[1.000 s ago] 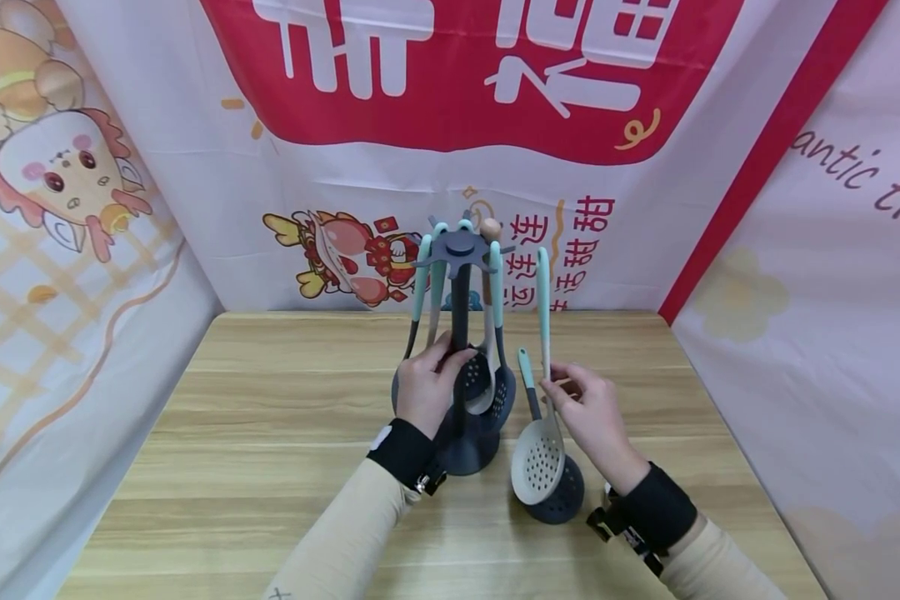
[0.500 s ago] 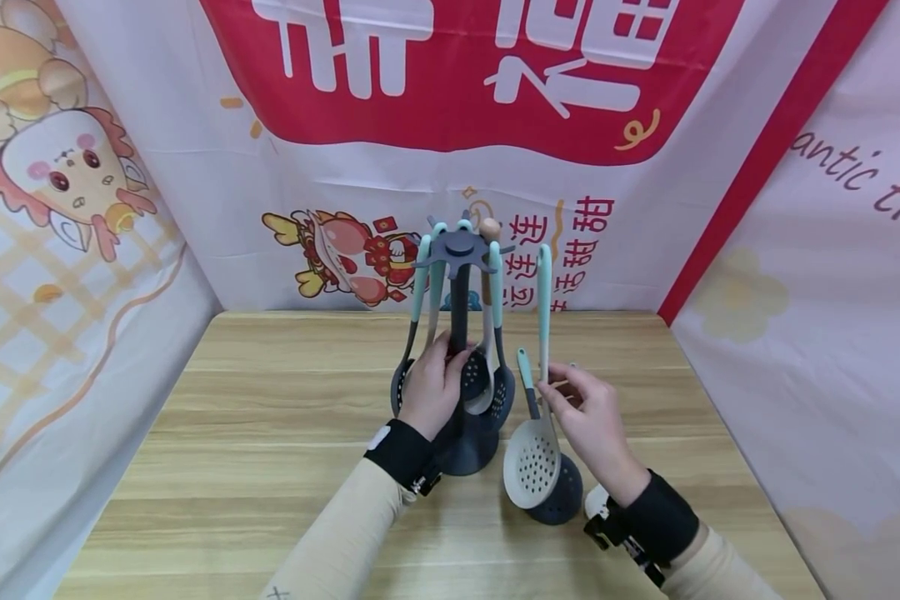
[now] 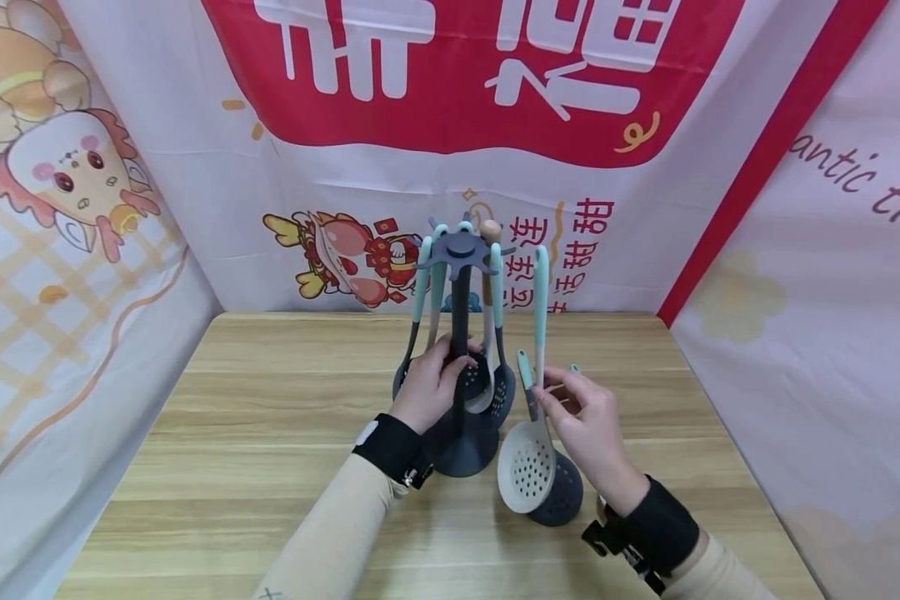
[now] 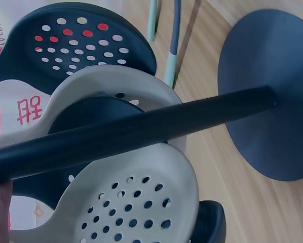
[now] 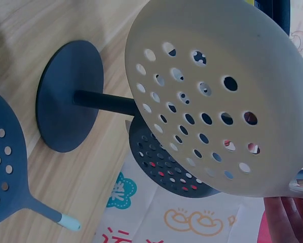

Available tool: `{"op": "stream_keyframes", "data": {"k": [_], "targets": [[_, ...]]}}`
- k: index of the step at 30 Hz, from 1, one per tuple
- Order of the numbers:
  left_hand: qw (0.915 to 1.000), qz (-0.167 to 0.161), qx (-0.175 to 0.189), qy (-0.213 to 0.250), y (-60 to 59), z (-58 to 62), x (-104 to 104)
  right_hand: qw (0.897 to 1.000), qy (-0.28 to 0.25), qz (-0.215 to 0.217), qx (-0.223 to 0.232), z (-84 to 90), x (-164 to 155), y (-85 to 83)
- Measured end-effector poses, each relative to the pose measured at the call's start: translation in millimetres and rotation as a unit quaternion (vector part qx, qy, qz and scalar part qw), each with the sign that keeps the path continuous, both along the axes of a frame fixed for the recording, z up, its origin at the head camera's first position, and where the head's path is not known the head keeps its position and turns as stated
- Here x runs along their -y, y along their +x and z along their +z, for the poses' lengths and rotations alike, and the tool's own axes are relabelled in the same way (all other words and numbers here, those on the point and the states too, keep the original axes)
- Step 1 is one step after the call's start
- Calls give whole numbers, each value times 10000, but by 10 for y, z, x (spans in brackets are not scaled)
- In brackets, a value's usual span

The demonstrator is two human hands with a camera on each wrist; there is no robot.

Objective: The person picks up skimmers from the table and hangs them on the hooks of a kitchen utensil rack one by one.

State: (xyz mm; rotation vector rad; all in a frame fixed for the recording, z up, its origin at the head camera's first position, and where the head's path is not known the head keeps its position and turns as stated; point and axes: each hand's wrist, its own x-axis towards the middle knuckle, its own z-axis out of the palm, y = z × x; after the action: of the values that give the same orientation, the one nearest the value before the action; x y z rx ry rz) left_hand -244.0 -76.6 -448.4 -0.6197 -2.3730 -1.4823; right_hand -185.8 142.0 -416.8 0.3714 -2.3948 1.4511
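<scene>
Left hand (image 3: 429,392) fingers curled round rack pole (image 3: 459,333); right hand (image 3: 588,425) apparently pinching pale skimmer (image 3: 527,475) handle above bench (image 3: 270,433).

- Table (image 3: 270,417): light wood-grain top, smooth, low sheen.
- Utensil stand (image 3: 459,350): dark grey, matt plastic look; smooth pole and round base.
- Cream skimmer (image 3: 527,475): matt, silicone-like, perforated head, mint-green handle.
- Dark skimmer (image 3: 562,500) lying on the table: same matt finish.
- Backdrop (image 3: 457,83): printed cloth, creased, slight sheen.
- Sleeves (image 3: 345,525): beige knit cloth; black fabric wrist straps.
</scene>
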Motion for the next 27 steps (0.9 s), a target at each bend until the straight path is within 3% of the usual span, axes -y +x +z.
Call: {"op": "stream_keyframes", "data": {"k": [14, 27], "targets": [[9957, 622, -673, 123, 24, -48, -31, 9990, -70, 246, -362, -1, 6, 32], [9910, 955, -773, 530, 49, -92, -56, 9971, -24, 353, -672, 29, 69, 70]]}}
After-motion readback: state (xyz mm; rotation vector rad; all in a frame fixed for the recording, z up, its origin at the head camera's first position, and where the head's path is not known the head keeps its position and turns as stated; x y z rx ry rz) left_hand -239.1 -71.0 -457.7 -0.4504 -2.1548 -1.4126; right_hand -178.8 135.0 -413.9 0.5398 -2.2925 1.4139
